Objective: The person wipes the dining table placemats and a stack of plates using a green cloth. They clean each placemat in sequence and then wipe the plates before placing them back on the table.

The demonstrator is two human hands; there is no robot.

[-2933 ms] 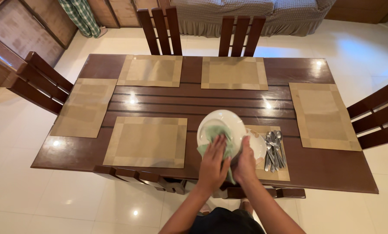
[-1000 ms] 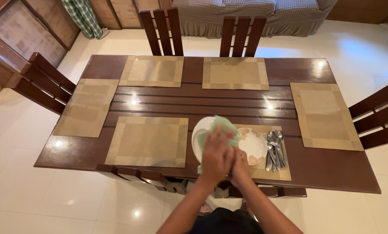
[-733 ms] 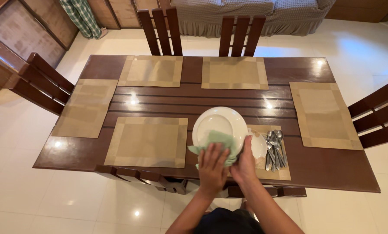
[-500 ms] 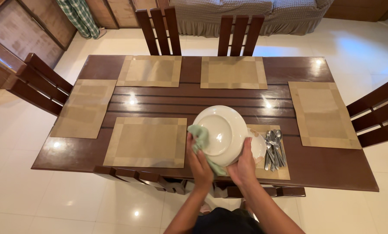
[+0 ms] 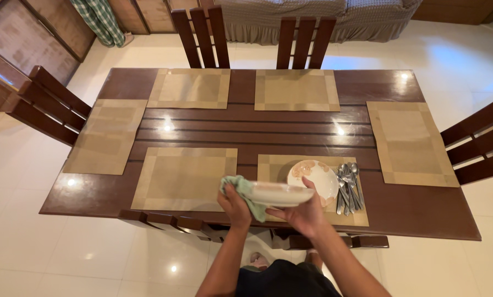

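Fingers of the left hand (image 5: 234, 204) curled around a green cloth (image 5: 241, 190), pressing it to the left rim of a white plate (image 5: 277, 194); fingers of the right hand (image 5: 301, 213) spread beneath the plate's right side, bearing it from below. Plate now almost edge-on to the camera and level, held low over the near edge of the dark wooden table (image 5: 257, 126), between the near-left placemat (image 5: 183, 179) and the near-right placemat (image 5: 279, 168). Half a second back, tilted up with its underside showing and the cloth at its left edge; before that, face up with the cloth rubbing across it. So: turned flat, both faces apparently gone over, wiping of this plate probably about finished. Further right, resting on the near-right placemat, a patterned plate (image 5: 312, 175), uncovered now that the white one sits lower. Just beside it, a heap of spoons and forks (image 5: 348, 187), untouched.
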